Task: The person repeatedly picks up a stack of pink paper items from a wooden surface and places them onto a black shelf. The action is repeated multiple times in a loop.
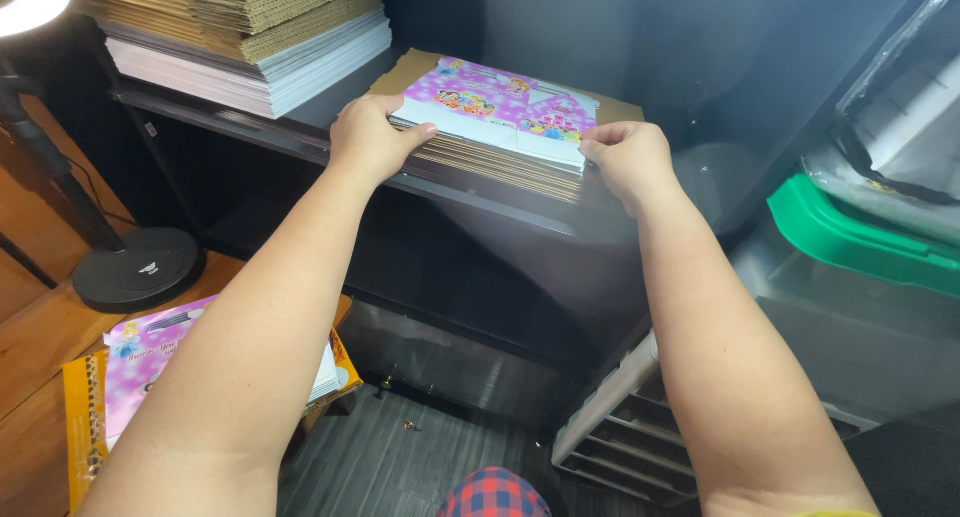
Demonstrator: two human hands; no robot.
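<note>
A stack of flat pink printed cardboard sheets lies on a dark shelf, on top of brown corrugated sheets. My left hand grips the stack's left edge, thumb on top. At the stack's right edge my right hand pinches the top sheets. Both arms reach forward from the bottom of the view.
A taller pile of white and brown cardboard sits at the shelf's left. Below left, more pink sheets lie on a wooden table beside a round black lamp base. A green bin lid is at the right, a slatted vent below.
</note>
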